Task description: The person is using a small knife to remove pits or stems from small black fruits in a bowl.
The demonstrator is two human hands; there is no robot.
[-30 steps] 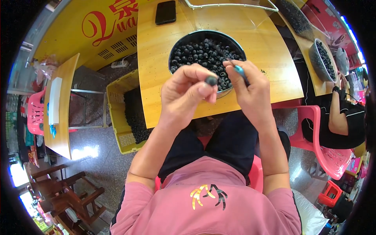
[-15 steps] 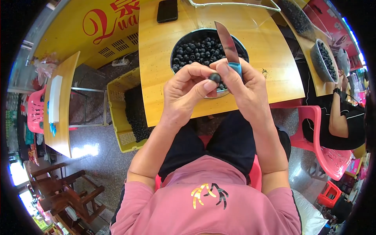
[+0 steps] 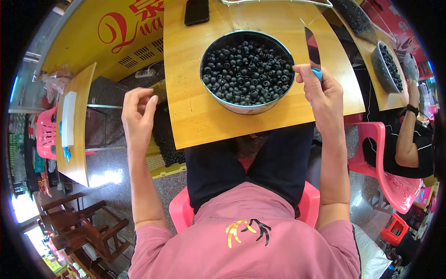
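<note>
Holding one knife (image 3: 313, 52) near one tub (image 3: 250, 109)

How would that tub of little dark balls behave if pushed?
The tub is probably heavy, holding so many dark balls. Looking wide and low, it would likely slide rather than tip. The balls, round and loosely piled, might roll if jolted.

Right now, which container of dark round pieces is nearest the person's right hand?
The round tin, on the table just beside the right hand, which grips a knife. The yellow crate sits lower, at left; the grey bowl stands farther right.
</note>
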